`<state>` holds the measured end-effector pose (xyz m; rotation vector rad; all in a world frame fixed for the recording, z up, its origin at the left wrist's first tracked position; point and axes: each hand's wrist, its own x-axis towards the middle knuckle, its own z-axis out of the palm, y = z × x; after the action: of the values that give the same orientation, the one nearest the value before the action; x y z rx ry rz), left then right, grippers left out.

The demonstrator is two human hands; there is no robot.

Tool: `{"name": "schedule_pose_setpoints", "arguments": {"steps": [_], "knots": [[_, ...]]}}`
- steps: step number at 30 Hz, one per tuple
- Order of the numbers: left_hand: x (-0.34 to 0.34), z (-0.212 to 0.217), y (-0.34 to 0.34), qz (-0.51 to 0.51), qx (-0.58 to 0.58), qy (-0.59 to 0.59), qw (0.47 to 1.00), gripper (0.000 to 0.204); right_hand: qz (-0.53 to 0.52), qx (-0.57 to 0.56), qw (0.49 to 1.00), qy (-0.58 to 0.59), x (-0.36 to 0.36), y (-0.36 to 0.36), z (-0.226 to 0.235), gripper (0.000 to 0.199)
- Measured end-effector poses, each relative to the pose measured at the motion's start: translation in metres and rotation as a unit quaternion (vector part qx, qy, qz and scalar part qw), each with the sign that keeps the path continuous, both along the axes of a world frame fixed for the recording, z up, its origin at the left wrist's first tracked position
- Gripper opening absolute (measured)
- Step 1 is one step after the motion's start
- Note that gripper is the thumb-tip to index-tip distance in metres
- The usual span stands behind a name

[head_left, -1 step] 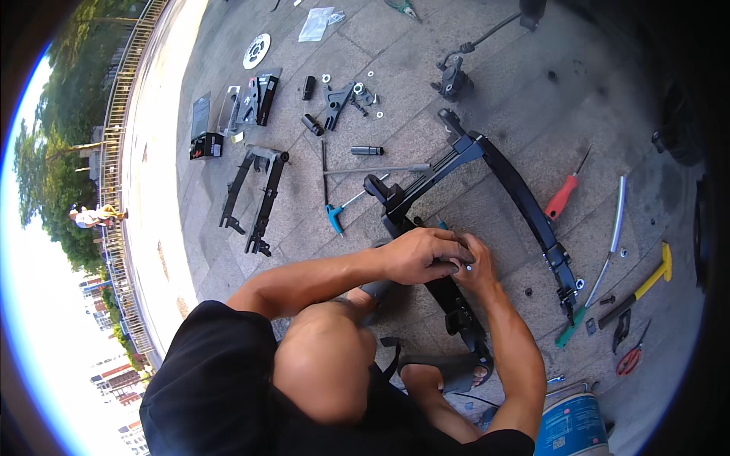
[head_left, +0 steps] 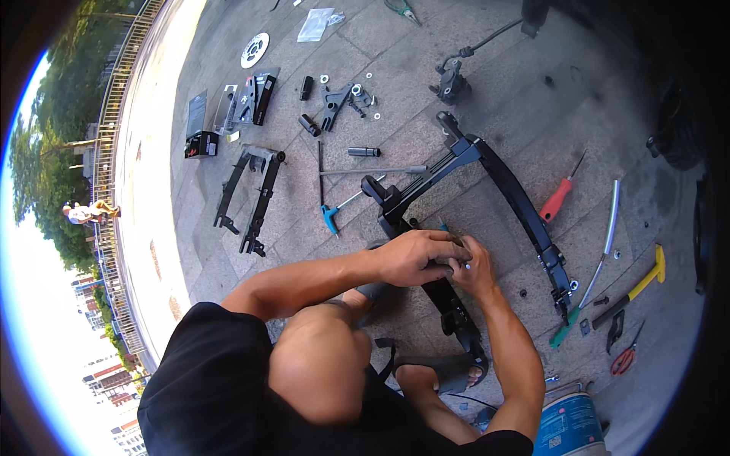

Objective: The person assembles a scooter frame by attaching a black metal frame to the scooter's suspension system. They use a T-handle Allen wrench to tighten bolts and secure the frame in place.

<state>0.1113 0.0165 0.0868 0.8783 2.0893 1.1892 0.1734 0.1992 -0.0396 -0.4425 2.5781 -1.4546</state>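
Black forked frame (head_left: 511,182) rests on the grey paving (head_left: 411,76). Over the frame's left leg, the left hand (head_left: 414,257) and right hand (head_left: 477,267) meet, fingers bunched closely together; what they pinch, I cannot tell. Right of the frame lies a red-handled screwdriver (head_left: 557,199); left of it, a blue-handled tool (head_left: 329,219).

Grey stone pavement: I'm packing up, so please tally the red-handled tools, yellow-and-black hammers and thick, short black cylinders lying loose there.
Red-handled tools: 2 (screwdriver, scissors-like tool)
Yellow-and-black hammers: 1
Thick, short black cylinders: 3 (upper one, middle one, lower one)
Total: 6
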Motion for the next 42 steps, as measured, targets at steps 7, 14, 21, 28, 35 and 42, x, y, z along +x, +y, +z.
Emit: {"name": "schedule_pose_setpoints", "arguments": {"steps": [7,14,21,28,35,42], "knots": [[0.032,-0.004,-0.072,0.211,0.038,-0.125,0.969,0.03,0.047,0.174,0.981,-0.079,0.004,0.047,0.04,0.026],[0.049,-0.043,-0.106,0.411,0.046,-0.335,0.847,0.024,0.132,0.248,0.92,-0.274,0.046,0.107,0.03,0.031],[0.04,-0.053,-0.119,0.422,0.04,-0.332,0.843,0.023,0.189,0.391,0.875,-0.214,0.028,0.067,0.082,0.038],[0.012,-0.067,-0.166,0.558,0.106,-0.211,0.796,0.02,0.284,0.229,0.924,0.111,-0.047,-0.074,0.308,0.039],[-0.014,-0.065,-0.186,0.571,0.101,-0.188,0.793,0.02,0.254,0.312,0.86,0.315,-0.063,-0.134,0.385,0.047],[-0.088,-0.069,-0.22,0.548,0.093,-0.131,0.821,0.026,0.211,0.281,0.883,0.31,-0.088,-0.123,0.376,0.034]]}}
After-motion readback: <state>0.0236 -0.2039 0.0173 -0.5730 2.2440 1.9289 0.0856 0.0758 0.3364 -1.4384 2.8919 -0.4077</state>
